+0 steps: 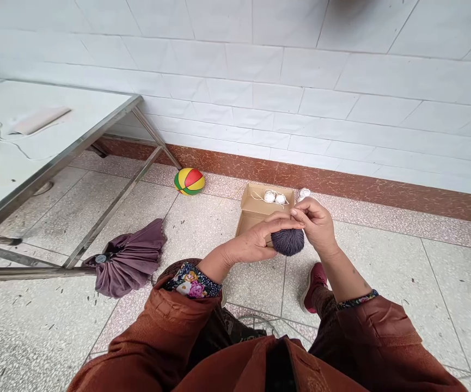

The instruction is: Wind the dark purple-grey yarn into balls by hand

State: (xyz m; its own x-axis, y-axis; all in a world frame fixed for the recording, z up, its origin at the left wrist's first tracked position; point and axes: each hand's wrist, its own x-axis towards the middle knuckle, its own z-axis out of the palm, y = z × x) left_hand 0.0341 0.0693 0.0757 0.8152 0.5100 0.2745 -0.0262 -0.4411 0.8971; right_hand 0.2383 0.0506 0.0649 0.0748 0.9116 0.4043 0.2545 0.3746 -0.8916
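Note:
A dark purple-grey ball of yarn (288, 243) is held in front of me, above the floor. My left hand (257, 238) is closed round its left side and top. At the top of the ball, my right hand (314, 223) has thumb and fingers pinched together, close to the left fingertips. A short dark strand shows at that pinch, so it seems to hold the yarn's end. Behind the hands stands an open cardboard box (248, 222), partly covered by the left hand. Small white yarn balls (275, 197) with loose ends lie at its back.
Beside the box is another white ball (304, 193). A coloured ball (189, 181) rests near the leg of a metal-framed table (96, 98). On the floor below it lies a purple folded umbrella (133, 258). A tiled wall (255, 76) runs along the back.

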